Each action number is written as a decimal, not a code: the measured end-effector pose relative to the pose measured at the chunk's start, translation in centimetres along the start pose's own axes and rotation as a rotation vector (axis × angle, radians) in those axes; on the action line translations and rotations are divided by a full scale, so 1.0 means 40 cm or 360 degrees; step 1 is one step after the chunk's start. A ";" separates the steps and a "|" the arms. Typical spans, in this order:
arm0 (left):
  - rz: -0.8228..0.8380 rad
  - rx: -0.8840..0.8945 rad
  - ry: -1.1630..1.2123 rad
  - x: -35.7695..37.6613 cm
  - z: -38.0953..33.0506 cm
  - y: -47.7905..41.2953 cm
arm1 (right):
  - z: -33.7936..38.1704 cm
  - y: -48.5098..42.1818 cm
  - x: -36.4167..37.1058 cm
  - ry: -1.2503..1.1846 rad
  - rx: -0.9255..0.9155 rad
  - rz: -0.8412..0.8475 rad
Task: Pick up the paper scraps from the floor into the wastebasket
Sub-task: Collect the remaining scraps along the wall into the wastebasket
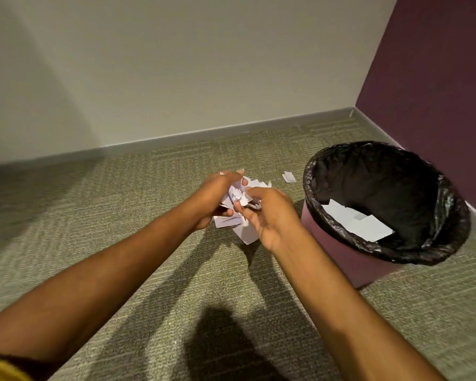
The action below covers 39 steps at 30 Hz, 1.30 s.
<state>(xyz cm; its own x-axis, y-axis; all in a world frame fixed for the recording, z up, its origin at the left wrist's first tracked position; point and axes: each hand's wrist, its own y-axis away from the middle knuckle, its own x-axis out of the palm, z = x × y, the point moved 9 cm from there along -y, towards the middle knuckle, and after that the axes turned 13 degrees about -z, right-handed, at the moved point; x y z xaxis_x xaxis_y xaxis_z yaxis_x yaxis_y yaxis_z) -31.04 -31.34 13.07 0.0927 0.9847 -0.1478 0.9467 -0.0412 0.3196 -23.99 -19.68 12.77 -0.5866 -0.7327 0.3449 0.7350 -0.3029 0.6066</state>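
Both of my hands meet above the carpet in the middle of the view, holding a bunch of white paper scraps (pixel 237 196) between them. My left hand (pixel 213 199) cups the bunch from the left, and my right hand (pixel 270 215) pinches it from the right. Larger pieces hang below the hands, down to about the carpet. One small white scrap (pixel 289 177) lies alone on the carpet, just left of the wastebasket (pixel 341 251). The wastebasket is maroon with a black bag liner, stands to the right of my hands, and has white paper pieces (pixel 360 221) lying inside.
The green-grey carpet (pixel 121 215) runs to a grey baseboard and pale wall at the back. A purple wall (pixel 437 92) rises right behind the wastebasket, which sits near the corner. My shadow falls on the carpet in front.
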 end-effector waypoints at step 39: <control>0.0705 -0.0046 -0.0284 0.507 -0.287 0.251 | 0.384 0.128 -0.364 0.0139 -0.0337 -0.0370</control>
<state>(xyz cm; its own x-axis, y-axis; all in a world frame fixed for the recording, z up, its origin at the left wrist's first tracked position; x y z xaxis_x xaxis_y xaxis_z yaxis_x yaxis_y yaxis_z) -23.18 -9.82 24.04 0.5392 0.8289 -0.1489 0.7953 -0.4430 0.4137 -16.88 -1.19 21.87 -0.7222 -0.6760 0.1464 0.6448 -0.5816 0.4960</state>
